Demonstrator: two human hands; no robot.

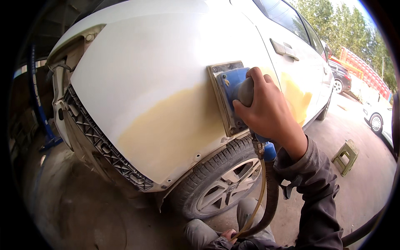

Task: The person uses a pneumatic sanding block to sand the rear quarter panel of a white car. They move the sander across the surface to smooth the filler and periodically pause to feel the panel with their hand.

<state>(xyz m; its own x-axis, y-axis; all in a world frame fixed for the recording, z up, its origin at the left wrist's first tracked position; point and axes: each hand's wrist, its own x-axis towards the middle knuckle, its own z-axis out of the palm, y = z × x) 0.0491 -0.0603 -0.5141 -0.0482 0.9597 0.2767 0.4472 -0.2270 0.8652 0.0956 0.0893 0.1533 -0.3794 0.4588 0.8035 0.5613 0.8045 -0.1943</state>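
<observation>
- Yellowish patch (166, 121), on white rear panel (141, 54): sanding, we judge, is in hand.
- Left hand (228, 234): low, near the dark hose (272, 191); we cannot tell its grip.
- Blue sander (231, 81): against the panel, under the right hand (266, 112), well above the left.
- Right hand: curled round the sander's grey knob (245, 93); the next move, we judge, calls for level contact and even pressure.

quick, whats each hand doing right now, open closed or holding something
Left hand: low by the knees, beside the thin yellowish hose; whether it grips cannot be told.
Right hand: closed on the blue sander.
</observation>
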